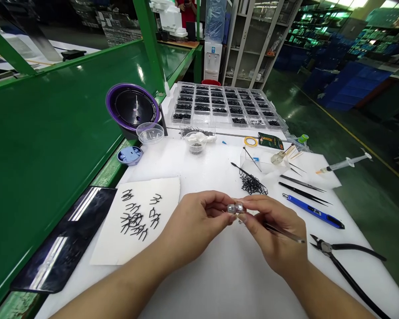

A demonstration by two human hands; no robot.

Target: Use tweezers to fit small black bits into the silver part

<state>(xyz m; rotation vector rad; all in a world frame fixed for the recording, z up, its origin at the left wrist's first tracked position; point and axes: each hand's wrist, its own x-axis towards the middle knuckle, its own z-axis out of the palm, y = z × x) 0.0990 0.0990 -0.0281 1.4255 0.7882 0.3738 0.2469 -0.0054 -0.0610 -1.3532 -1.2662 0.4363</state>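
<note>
Between the fingertips of both hands is a small clear, shiny piece, too small to name. My left hand pinches its left end and my right hand its right end. Tucked in my right palm, a slim metal tool like tweezers points out to the right; its tip is hidden. Just beyond the fingers lies a pile of small black bent pieces, with a thin black stick across it. Left of my left hand, a white sheet carries several black forked pieces.
To the right lie two tweezers, a blue pen-like tool, black-handled cutters and a syringe. A compartment tray of black parts stands at the back, near a purple-rimmed black bowl and a clear dish.
</note>
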